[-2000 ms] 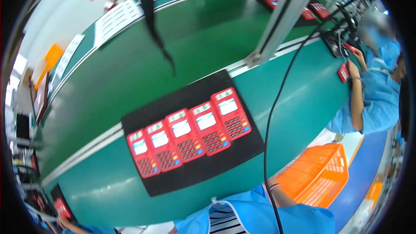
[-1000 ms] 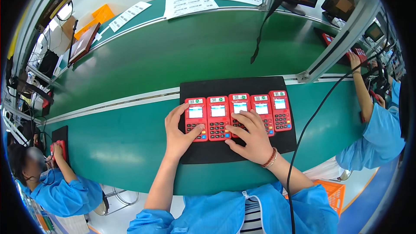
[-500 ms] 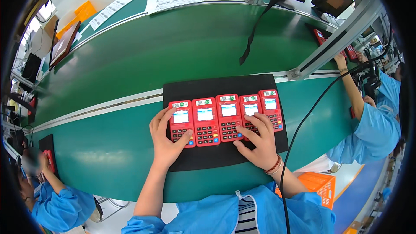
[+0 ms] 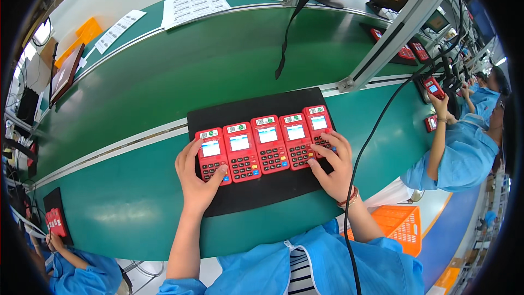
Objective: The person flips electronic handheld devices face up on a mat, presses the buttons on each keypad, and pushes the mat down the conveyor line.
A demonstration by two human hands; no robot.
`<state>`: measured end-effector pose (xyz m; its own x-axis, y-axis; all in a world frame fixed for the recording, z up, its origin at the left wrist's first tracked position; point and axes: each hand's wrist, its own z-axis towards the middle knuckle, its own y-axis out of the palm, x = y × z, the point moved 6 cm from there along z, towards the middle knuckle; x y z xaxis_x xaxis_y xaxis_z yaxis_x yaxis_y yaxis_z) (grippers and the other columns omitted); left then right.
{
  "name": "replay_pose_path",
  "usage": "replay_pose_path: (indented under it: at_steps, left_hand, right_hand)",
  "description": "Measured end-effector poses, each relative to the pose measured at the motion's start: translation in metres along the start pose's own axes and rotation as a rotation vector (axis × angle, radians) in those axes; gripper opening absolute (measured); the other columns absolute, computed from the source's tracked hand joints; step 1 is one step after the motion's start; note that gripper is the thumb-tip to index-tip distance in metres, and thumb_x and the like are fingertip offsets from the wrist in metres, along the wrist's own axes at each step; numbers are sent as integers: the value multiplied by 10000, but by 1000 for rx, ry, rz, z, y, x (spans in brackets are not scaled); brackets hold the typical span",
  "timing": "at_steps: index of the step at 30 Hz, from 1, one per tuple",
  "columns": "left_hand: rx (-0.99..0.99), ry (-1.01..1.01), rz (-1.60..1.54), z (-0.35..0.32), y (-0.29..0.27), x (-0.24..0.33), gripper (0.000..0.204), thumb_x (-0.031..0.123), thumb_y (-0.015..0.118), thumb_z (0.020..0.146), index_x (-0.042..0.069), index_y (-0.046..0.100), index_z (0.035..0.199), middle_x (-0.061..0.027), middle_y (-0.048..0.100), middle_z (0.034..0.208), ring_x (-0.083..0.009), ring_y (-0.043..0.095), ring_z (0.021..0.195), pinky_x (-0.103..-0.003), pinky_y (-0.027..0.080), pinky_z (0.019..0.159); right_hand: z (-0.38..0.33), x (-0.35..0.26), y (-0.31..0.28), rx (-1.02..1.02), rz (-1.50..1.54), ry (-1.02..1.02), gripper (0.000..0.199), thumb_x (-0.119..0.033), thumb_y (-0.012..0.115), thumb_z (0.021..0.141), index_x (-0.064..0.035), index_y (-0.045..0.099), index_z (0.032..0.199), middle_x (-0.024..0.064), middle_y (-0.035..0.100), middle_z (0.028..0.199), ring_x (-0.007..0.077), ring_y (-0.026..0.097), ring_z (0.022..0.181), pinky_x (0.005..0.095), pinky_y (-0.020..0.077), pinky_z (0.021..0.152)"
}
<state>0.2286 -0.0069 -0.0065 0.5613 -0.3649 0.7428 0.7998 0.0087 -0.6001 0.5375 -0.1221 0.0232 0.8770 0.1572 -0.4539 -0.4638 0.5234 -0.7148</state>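
Several red card payment terminals with lit screens and dark keypads lie side by side on a black mat. My left hand is closed around the lower part of the leftmost terminal, fingers along its left edge and thumb at its keypad's right side. My right hand lies with fingers apart over the keypad of the rightmost terminal; its thumb is by the lower right corner of the neighbouring terminal. Between my hands are two more, a terminal and a middle terminal.
A black cable hangs right of my right hand. Beyond the mat, a metal rail crosses the green table, and a metal post rises at right. An orange crate stands below. Co-workers in blue sit at both sides, one holding a terminal.
The view has shifted, so the mat appears further left. My right hand has moved off the middle and fourth terminals toward the rightmost one. The co-worker at right now holds up a terminal.
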Motion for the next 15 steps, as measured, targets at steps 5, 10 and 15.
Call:
replay_pose_path:
  at_steps: [5,10,15]
  left_hand:
    - [18,-47,-85,3,1,-1,700,216,845,781,111,566,1414,-134,526,1452,-343,413,1366,-484,332,1165]
    - [2,-70,-75,3,5,-4,718,174,845,770,117,565,1428,-144,500,1465,-332,408,1396,-466,341,1179]
    - [39,-43,-105,-1,7,-9,710,207,853,784,120,559,1425,-149,496,1480,-345,407,1379,-485,333,1171]
  right_hand:
    - [-5,3,5,-58,-39,-5,384,-153,836,794,-137,753,1168,152,570,1375,409,498,1340,501,452,1088]
    - [-7,6,5,-68,-67,-45,349,-140,822,814,-127,755,1156,159,570,1373,406,495,1347,506,450,1089]
    - [-17,28,-6,198,-35,168,358,-117,761,883,-90,708,1237,168,569,1358,388,522,1279,480,448,1076]
